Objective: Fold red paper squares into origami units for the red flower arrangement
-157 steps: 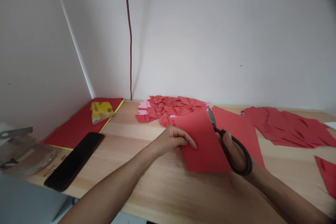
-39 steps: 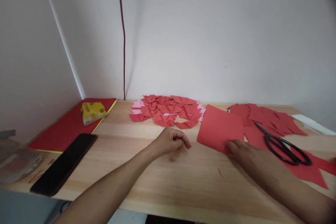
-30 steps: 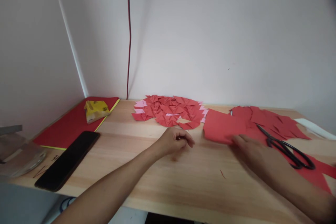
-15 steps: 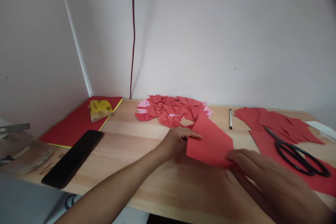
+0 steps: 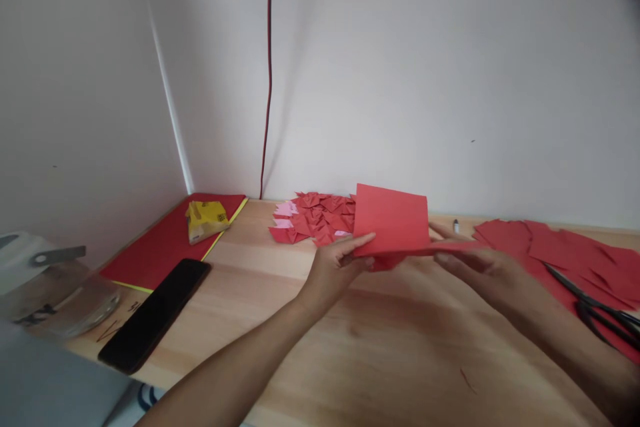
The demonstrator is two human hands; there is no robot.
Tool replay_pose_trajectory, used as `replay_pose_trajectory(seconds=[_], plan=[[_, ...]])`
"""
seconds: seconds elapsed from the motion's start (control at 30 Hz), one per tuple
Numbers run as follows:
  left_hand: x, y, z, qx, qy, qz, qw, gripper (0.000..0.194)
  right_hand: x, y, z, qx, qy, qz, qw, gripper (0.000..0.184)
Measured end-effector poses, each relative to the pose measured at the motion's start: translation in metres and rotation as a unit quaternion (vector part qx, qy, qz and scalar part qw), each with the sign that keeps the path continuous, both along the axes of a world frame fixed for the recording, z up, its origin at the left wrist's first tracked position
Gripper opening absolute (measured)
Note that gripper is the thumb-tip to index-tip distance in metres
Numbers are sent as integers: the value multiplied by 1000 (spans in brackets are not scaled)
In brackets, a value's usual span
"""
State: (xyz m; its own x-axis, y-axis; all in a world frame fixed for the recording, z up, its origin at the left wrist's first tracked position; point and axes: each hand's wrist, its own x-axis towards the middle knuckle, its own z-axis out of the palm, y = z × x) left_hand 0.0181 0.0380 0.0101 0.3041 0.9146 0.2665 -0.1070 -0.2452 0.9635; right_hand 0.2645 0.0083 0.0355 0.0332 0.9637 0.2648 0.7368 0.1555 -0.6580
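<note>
A folded sheet of red paper (image 5: 393, 217) is held up above the table between both hands. One flap stands upright, while another part extends flat toward the right. My left hand (image 5: 340, 263) pinches its lower left edge between thumb and fingers. At the right, my right hand (image 5: 465, 260) grips the flat part, thumb below and some fingers hidden behind the paper. Behind the sheet lies a cluster of folded red and pink paper pieces (image 5: 320, 217), partly covered by it.
Red paper pieces (image 5: 570, 243) and black-handled scissors (image 5: 595, 310) lie at the right. A marker (image 5: 456, 226) shows behind the right hand. Leftward are a black phone (image 5: 155, 317), a red folder (image 5: 155, 247) with a yellow packet (image 5: 206, 220), and a clear plastic container (image 5: 65, 300).
The red paper has been raised from near the tabletop and turned, so one flap now stands up. Both hands have moved up with it. The view has shifted slightly right.
</note>
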Motion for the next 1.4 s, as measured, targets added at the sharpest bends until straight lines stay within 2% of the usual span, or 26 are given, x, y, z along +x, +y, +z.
replay_pose_trajectory(seconds=[0.07,0.13,0.27,0.33,0.5,0.63,0.77,0.97,1.17,1.3,1.4], plan=[[0,-1,-1,-8,9,-15,1000,28,-3,3,-3,-73,100,-13,992,35],[1,-2,-2,1,22,-28,999,18,-5,3,-8,-101,194,-28,975,38],[3,-2,-6,3,22,-71,997,27,-6,2,-14,-112,262,-59,957,39],[4,-2,-6,11,24,-73,997,29,-6,1,-14,-125,264,-65,954,39],[3,0,-2,22,22,-27,999,25,-6,-1,-14,-111,223,-36,968,38],[1,1,-4,-19,9,12,1000,28,-14,-5,-17,-100,209,-23,973,38],[-1,1,-9,-59,40,53,996,37,-18,-6,-20,-101,240,7,965,36],[2,-4,-6,-52,70,22,996,37,-8,-2,-22,-77,234,-4,969,32],[7,-9,-4,-25,110,27,993,29,-9,-4,-23,-89,288,-31,953,30],[8,-13,-6,-23,105,35,994,25,-8,-5,-22,-77,250,-40,964,33],[9,-17,-6,-31,106,41,993,23,-9,-6,-19,-34,219,-65,973,36]])
